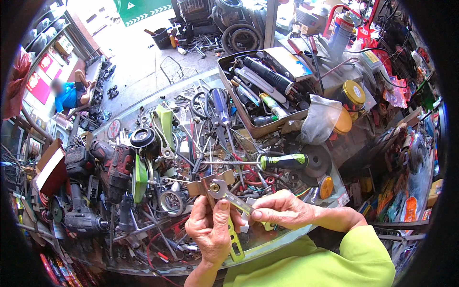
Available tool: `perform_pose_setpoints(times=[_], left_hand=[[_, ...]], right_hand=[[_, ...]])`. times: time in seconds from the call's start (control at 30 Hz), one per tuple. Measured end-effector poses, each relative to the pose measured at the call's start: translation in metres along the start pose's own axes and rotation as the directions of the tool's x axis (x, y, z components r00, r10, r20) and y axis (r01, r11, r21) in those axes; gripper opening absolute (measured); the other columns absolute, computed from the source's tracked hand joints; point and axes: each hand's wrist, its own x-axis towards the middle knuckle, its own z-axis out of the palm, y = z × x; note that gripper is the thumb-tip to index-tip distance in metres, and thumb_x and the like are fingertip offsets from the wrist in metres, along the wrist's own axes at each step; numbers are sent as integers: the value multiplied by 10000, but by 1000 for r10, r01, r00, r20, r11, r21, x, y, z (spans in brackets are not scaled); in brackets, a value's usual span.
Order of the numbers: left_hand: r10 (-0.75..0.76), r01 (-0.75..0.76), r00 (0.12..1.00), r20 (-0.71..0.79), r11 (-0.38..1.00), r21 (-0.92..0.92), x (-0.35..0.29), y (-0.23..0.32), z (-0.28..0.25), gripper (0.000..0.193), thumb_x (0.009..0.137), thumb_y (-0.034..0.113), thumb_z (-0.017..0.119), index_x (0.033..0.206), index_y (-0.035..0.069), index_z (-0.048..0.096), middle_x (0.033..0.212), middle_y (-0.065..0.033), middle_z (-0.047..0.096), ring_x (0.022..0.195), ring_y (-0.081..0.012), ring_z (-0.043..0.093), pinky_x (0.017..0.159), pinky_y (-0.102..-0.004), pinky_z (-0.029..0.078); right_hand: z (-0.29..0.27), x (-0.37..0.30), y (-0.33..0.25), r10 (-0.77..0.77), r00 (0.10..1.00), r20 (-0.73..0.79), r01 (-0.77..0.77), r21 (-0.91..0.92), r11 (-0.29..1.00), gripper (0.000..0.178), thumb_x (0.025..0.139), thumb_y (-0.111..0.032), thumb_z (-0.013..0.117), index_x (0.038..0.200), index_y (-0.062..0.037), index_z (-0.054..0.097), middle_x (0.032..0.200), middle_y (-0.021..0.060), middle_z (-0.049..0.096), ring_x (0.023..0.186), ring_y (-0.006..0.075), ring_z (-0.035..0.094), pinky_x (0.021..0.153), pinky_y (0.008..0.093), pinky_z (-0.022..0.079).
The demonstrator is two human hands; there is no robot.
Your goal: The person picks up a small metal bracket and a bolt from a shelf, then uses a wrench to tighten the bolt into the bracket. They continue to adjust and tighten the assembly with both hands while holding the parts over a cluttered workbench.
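Right hand point(282, 209) on wrench point(237, 201), apparently around nut point(215, 188).

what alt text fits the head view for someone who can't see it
A person's left hand holds a metal bracket while the right hand pinches a wrench, its ring end against the bracket. Around them, a cluttered glass bench carries a green and black screwdriver, a red and black power drill and a tray packed with tools.

White triangle point(130, 5), white chevrons point(148, 15), on green panel point(150, 5)
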Motion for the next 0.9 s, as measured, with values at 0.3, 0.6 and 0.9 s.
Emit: perform_pose_setpoints(times=[0.3, 0.6, 0.9], left_hand=[[29, -9, 995, 100, 980, -198, -2, 4, -10, 105, 927, 41, 585, 986, -45, 580, 758, -75, 632, 536, -96, 535, 468, -231, 412], [-59, 46, 921, 386, 998, 43, -10, -2, -24, 152, 908, 18, 599, 1052, -31, 604, 775, -75, 629, 533, -77, 502, 458, -222, 386], [166, -351, 858, 487, 880, 319, -14, -6, 7, 177, 867, 24, 645, 1036, -20, 618, 726, -45, 622, 610, -107, 586, 540, -265, 470]], right_hand=[[0, -6, -17, -108, 993, -49, 104, -77, 992, 238, 990, -213, 534, 1003, 1, 638, 698, -17, 552, 596, 49, 476, 527, 208, 388], [-42, -34, -58, -191, 927, -323, 62, -371, 927, 190, 841, -202, 741, 823, -14, 720, 600, -46, 536, 544, 23, 453, 474, 204, 319], [7, -42, -147, -517, 843, -148, 184, -824, 536, 248, 847, -230, 744, 718, -51, 632, 566, -86, 468, 545, -15, 370, 453, 199, 240]])
